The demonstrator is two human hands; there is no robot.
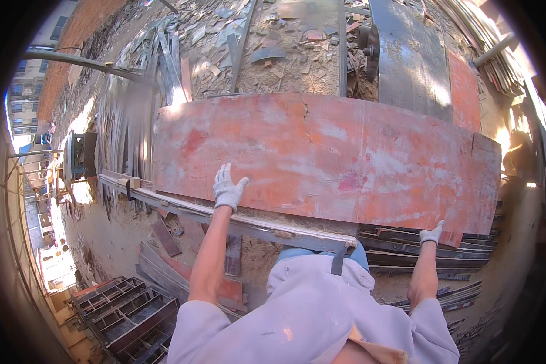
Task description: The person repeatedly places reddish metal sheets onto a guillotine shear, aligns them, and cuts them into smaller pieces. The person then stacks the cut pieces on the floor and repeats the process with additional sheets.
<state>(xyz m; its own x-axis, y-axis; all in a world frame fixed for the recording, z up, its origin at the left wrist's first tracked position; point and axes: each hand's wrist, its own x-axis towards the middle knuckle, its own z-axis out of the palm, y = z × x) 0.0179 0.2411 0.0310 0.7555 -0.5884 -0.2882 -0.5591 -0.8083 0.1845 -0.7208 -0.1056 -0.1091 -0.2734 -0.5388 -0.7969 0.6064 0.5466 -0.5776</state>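
Note:
A long reddish-orange board point(273, 151), scuffed with pale patches and cracked near its far edge, lies across in front of me. My left hand point(229, 188), in a white glove, rests on the board's near left part with fingers stretched and thumb apart. At the near right edge my right hand point(432, 233), also gloved, grips the board, its thumb on top and its fingers hidden beneath. Between my body and the board runs a narrow rail point(242, 218) with a pale strip along its top.
Dark strips point(431, 255) are piled under the board's right end. Beyond it lie scattered offcuts point(273, 57) and a dark panel point(409, 60). A stack of sheets point(491, 54) stands far right. Dark metal frames point(127, 315) lie at lower left, and long thin strips point(127, 133) sit left of the board.

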